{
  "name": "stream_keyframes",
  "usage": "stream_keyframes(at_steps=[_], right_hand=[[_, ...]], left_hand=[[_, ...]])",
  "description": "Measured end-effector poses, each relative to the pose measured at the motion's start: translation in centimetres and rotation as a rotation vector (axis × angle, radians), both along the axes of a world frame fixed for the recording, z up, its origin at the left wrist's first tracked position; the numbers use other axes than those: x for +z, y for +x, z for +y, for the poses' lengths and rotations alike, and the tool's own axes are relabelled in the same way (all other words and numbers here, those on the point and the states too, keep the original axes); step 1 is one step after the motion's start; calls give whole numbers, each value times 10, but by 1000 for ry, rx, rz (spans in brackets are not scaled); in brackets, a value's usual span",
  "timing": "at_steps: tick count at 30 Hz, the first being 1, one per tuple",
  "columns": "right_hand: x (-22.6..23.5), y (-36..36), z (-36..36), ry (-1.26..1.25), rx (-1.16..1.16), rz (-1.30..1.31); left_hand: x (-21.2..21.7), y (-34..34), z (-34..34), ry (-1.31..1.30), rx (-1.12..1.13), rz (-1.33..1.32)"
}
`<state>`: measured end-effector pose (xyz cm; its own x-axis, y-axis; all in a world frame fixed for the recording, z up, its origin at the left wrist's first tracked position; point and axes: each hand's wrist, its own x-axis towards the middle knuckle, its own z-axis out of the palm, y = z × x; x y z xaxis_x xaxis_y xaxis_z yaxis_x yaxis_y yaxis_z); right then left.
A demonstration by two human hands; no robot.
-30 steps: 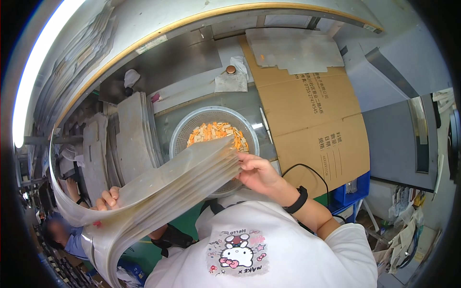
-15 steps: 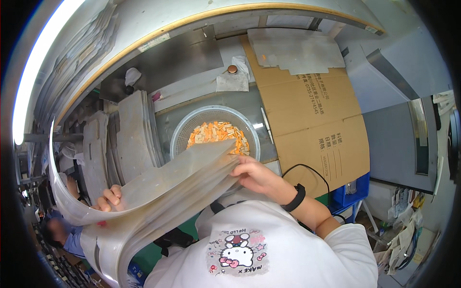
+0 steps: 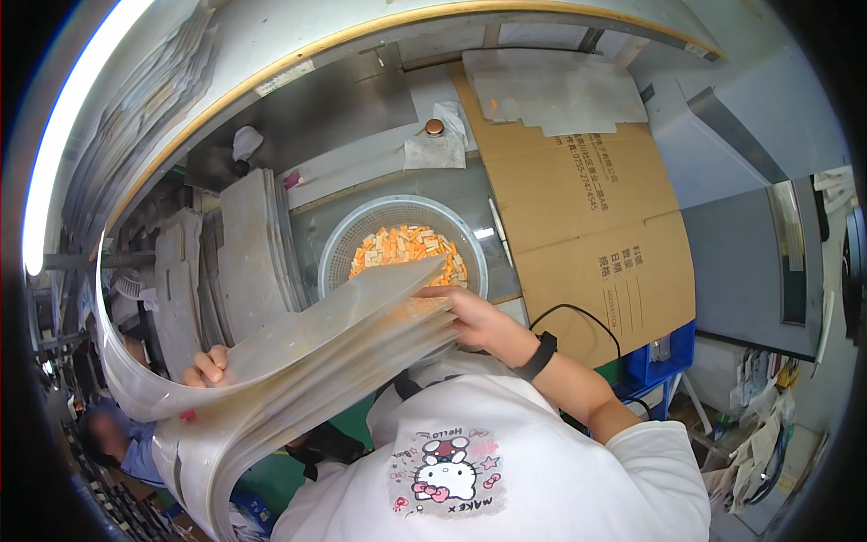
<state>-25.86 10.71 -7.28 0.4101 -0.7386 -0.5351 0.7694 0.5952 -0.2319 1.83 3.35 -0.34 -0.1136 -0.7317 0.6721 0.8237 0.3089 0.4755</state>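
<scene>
The left hand (image 3: pixel 209 366) pinches the near-left edge of a thick stack of translucent plastic sheets (image 3: pixel 298 361), fingers (image 3: pixel 217 354) curled over the top sheet and clamped on it, and the stack sags in a long curve down to the lower left, so it looks floppy, slick and fairly heavy as a bundle. Best held at two opposite edges, I judge, as here: the right hand (image 3: pixel 470 316) grips the far-right end, fingers closed on it, just over the round basket (image 3: pixel 348 248) of orange pieces (image 3: pixel 402 248) on the tabletop (image 3: pixel 470 194).
</scene>
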Motion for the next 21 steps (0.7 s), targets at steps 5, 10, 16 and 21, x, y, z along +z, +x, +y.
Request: stream_keyframes(at_steps=[5,10,16,21], right_hand=[[-12,4,-1,-79,-9,-99],[-29,9,0,-66,-43,-231],[-37,10,-4,-195,-35,-541],[-10,12,-11,85,53,42]], left_hand=[[-6,3,-3,23,-46,-17],[-16,18,-5,43,-73,74],[-3,6,0,62,-44,66],[-6,16,-1,56,-89,24]])
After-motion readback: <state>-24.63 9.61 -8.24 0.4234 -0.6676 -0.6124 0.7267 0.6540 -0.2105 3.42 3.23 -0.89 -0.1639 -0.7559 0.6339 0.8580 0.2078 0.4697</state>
